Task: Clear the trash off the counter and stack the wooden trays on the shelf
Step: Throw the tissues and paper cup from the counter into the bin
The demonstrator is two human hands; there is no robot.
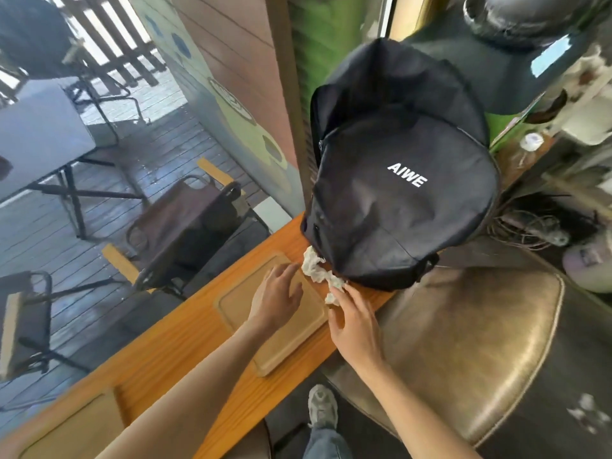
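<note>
A pale wooden tray (284, 339) lies flat on the orange wooden counter (185, 352). Crumpled white tissue (314, 268) sits at the tray's far corner, against a black backpack. My left hand (278, 289) hovers over the tray with fingers spread, holding nothing, fingertips close to the tissue. My right hand (352, 318) is at the tray's right edge, its fingertips pinching the near end of the tissue (334, 286). A second wooden tray (69, 432) lies at the counter's near left end, partly cut off by the frame.
A black backpack (397, 200) marked AIWE stands on the counter's far end. A brown leather stool (470, 352) is right of the counter. Beyond the glass on the left are folding chairs (188, 223) and a table. Cluttered shelves (563, 134) stand at far right.
</note>
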